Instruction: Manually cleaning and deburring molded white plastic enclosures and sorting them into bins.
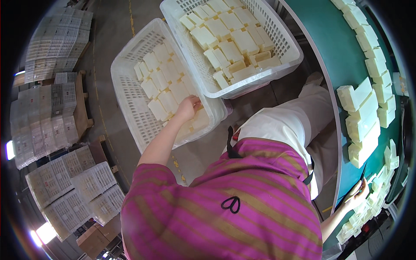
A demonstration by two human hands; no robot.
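Note:
My left hand [189, 108] reaches down into the left white basket [130, 102]. Its fingers curl in over the cream plastic parts [158, 78] packed there in rows; what lies under the fingertips is hidden. At the far right, my right hand [357, 196] is at the green table [316, 26], with its fingers bent around a slim dark tool [363, 172] whose kind is too small to tell. Small cream pieces [376, 195] lie in a pile beside that hand. Just beyond it, several larger cream plastic parts [363, 123] stand in a row.
A second white basket [286, 47], full of similar parts, overlaps the left one. Another line of cream parts [375, 56] follows the table's far side. Stacked wrapped crates [56, 43] and cardboard boxes [97, 238] stand on the floor at left. The table's grey edge runs beside my legs.

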